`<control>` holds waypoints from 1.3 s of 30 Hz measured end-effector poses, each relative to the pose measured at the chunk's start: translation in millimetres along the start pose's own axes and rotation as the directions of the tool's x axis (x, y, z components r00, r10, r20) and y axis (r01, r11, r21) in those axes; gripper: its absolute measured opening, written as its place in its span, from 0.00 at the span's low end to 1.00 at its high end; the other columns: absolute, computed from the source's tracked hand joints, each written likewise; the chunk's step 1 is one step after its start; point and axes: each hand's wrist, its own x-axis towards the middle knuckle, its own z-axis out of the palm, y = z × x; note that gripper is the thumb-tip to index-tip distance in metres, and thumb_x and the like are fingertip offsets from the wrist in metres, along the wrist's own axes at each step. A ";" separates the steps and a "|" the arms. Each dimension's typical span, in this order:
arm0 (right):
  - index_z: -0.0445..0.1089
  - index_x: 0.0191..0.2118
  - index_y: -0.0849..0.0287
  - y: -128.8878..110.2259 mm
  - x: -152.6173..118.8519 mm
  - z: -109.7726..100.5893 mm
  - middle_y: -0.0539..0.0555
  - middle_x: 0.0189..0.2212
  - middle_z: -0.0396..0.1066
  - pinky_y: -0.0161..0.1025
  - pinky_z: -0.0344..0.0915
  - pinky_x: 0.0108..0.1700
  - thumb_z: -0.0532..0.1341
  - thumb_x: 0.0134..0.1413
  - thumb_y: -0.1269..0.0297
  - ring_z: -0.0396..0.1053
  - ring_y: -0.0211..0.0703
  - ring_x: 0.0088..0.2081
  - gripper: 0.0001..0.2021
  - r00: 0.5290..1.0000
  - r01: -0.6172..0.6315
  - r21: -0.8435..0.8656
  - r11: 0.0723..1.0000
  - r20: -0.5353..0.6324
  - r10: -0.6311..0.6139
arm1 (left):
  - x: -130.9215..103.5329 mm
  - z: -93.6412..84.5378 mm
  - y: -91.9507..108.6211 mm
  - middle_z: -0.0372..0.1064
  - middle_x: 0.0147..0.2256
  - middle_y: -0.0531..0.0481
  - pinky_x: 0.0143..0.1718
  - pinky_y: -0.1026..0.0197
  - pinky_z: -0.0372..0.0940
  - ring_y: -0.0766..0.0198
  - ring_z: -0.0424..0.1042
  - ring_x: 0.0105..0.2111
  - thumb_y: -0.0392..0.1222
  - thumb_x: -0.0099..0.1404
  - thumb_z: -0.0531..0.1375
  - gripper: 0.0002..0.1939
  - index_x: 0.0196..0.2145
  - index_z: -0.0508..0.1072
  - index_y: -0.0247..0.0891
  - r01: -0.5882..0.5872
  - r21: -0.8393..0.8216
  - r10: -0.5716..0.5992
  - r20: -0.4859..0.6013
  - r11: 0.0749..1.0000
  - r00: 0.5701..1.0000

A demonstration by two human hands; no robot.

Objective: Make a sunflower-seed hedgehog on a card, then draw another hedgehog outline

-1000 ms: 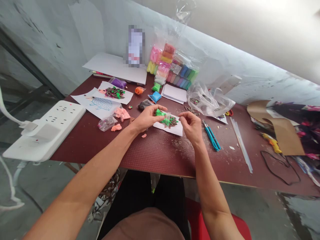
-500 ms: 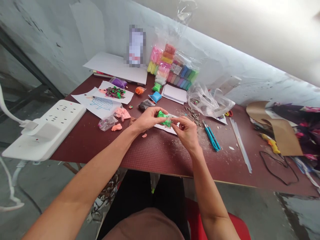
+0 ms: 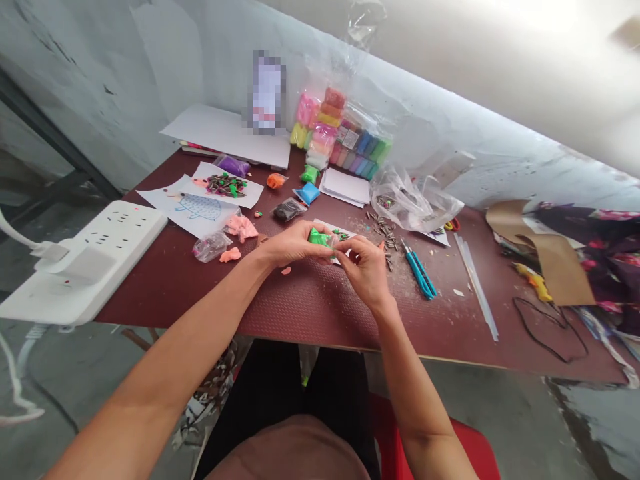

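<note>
A small packet of bright green clay (image 3: 319, 237) in clear plastic lies in the closed fingers of my left hand (image 3: 291, 244). At the packet's right end, my right hand (image 3: 367, 265) pinches the clear wrapper, its fingertips close to those of the left. Behind and partly under the hands is a white card (image 3: 327, 225) bearing small dark pieces with green bits. Dark striped seeds (image 3: 385, 230) are scattered just beyond my right hand. Left of my left hand sit lumps of pink clay (image 3: 241, 227) and a crumpled clear wrapper (image 3: 211, 247).
A teal utility knife (image 3: 419, 270) and clear glue sticks (image 3: 477, 287) lie to the right. Wrapped coloured clay (image 3: 350, 143) stands against the wall. An animal drawing (image 3: 200, 208) lies left, near a white power strip (image 3: 95, 260). Yellow glue gun (image 3: 534, 281) far right.
My fingertips have drawn closer together around the packet's wrapper end. More of the card's green bits shows behind my hands. The whole view has shifted slightly.
</note>
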 end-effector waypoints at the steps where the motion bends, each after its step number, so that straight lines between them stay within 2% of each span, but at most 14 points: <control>1: 0.78 0.32 0.54 -0.6 -0.6 1.5 0.52 0.31 0.75 0.40 0.65 0.40 0.65 0.59 0.66 0.67 0.41 0.29 0.05 1.000 -0.002 0.000 1.000 -0.004 0.002 | -0.5 0.2 1.1 0.74 0.32 0.50 0.39 0.59 0.71 0.64 0.75 0.32 0.40 0.52 0.72 0.14 0.35 0.77 0.34 0.002 0.012 -0.002 -0.006 1.000 1.000; 6: 0.74 0.32 0.54 -1.5 -2.4 10.4 0.53 0.32 0.75 0.42 0.66 0.42 0.62 0.61 0.65 0.68 0.42 0.30 0.06 1.000 0.002 -0.064 0.998 -0.012 -0.003 | -0.5 -0.2 0.4 0.71 0.25 0.54 0.31 0.63 0.67 0.67 0.71 0.25 0.34 0.51 0.67 0.10 0.33 0.75 0.35 0.023 0.146 -0.007 -0.106 0.989 0.994; 10: 0.71 0.33 0.54 5.9 -3.3 10.6 0.54 0.35 0.75 0.46 0.66 0.48 0.59 0.62 0.65 0.68 0.44 0.33 0.06 0.984 -0.068 -0.204 0.977 -0.174 0.032 | 2.6 -1.6 -2.5 0.71 0.23 0.54 0.28 0.63 0.66 0.67 0.69 0.23 0.30 0.49 0.63 0.11 0.34 0.75 0.35 0.070 0.203 -0.031 -0.190 0.977 0.981; 14: 0.74 0.40 0.55 17.0 -6.9 0.2 0.54 0.37 0.76 0.42 0.66 0.42 0.56 0.62 0.64 0.66 0.40 0.29 0.09 0.975 -0.127 -0.089 0.988 -0.194 0.108 | 7.2 -6.7 -3.3 0.73 0.27 0.51 0.28 0.61 0.66 0.65 0.71 0.25 0.29 0.50 0.61 0.17 0.40 0.76 0.33 0.028 0.162 0.020 -0.288 0.986 0.957; 16: 0.74 0.41 0.56 20.1 -10.9 -4.6 0.52 0.34 0.75 0.40 0.64 0.39 0.55 0.60 0.65 0.65 0.39 0.27 0.10 0.971 -0.154 -0.043 0.987 -0.189 0.143 | 9.6 -9.6 -4.8 0.72 0.26 0.51 0.28 0.61 0.65 0.64 0.72 0.26 0.29 0.50 0.61 0.18 0.41 0.76 0.33 0.028 0.171 0.031 -0.332 0.985 0.943; 20: 0.70 0.29 0.56 21.8 -19.0 -9.2 0.49 0.23 0.70 0.38 0.59 0.33 0.55 0.56 0.66 0.63 0.39 0.24 0.08 0.958 -0.233 -0.043 0.972 -0.180 0.222 | 13.5 -15.4 -11.5 0.73 0.26 0.50 0.27 0.60 0.66 0.63 0.73 0.26 0.30 0.51 0.62 0.17 0.41 0.77 0.33 0.020 0.194 0.049 -0.345 0.981 0.937; 25: 0.68 0.28 0.56 26.6 -22.5 -13.8 0.52 0.25 0.74 0.39 0.60 0.34 0.58 0.57 0.58 0.66 0.40 0.25 0.10 0.961 -0.232 0.007 0.973 -0.150 0.231 | 14.7 -20.5 -16.7 0.74 0.28 0.47 0.28 0.57 0.66 0.61 0.73 0.26 0.32 0.52 0.64 0.17 0.42 0.77 0.33 0.036 0.231 0.053 -0.368 0.972 0.928; 28: 0.70 0.28 0.56 33.0 -23.4 -18.7 0.52 0.23 0.73 0.38 0.60 0.33 0.59 0.56 0.53 0.65 0.40 0.25 0.13 0.956 -0.246 0.060 0.967 -0.147 0.253 | 13.1 -20.6 -15.9 0.74 0.29 0.46 0.27 0.58 0.65 0.62 0.72 0.25 0.41 0.55 0.68 0.15 0.41 0.77 0.34 0.039 0.253 0.052 -0.343 0.967 0.938; 32: 0.72 0.26 0.58 43.2 -23.5 -22.6 0.50 0.21 0.70 0.38 0.58 0.31 0.62 0.52 0.50 0.61 0.38 0.24 0.15 0.941 -0.275 0.139 0.951 -0.165 0.296 | 11.7 -18.4 -14.2 0.74 0.28 0.46 0.26 0.61 0.63 0.64 0.70 0.26 0.51 0.55 0.71 0.16 0.32 0.78 0.34 0.013 0.354 0.118 -0.345 0.935 0.931; 35: 0.76 0.29 0.59 50.3 -20.1 -22.1 0.50 0.22 0.71 0.38 0.58 0.30 0.63 0.49 0.53 0.61 0.38 0.24 0.14 0.935 -0.281 0.184 0.942 -0.170 0.312 | 11.7 -17.0 -14.1 0.72 0.25 0.48 0.27 0.61 0.63 0.65 0.68 0.25 0.50 0.59 0.67 0.13 0.28 0.78 0.35 0.031 0.381 0.107 -0.336 0.924 0.936; 37: 0.78 0.32 0.60 54.3 -15.1 -21.5 0.51 0.23 0.72 0.38 0.59 0.30 0.63 0.47 0.54 0.61 0.38 0.24 0.14 0.932 -0.301 0.208 0.931 -0.143 0.334 | 12.4 -16.6 -15.2 0.72 0.25 0.48 0.28 0.60 0.64 0.64 0.69 0.24 0.44 0.61 0.63 0.10 0.30 0.79 0.35 0.069 0.402 0.088 -0.358 0.913 0.930; 39: 0.78 0.35 0.60 57.5 -7.8 -21.6 0.51 0.25 0.73 0.38 0.60 0.31 0.64 0.44 0.55 0.63 0.38 0.25 0.15 0.927 -0.323 0.233 0.917 -0.118 0.357 | 13.7 -16.5 -17.3 0.77 0.29 0.45 0.32 0.59 0.68 0.62 0.72 0.28 0.39 0.59 0.62 0.10 0.35 0.82 0.33 0.087 0.455 0.107 -0.383 0.886 0.917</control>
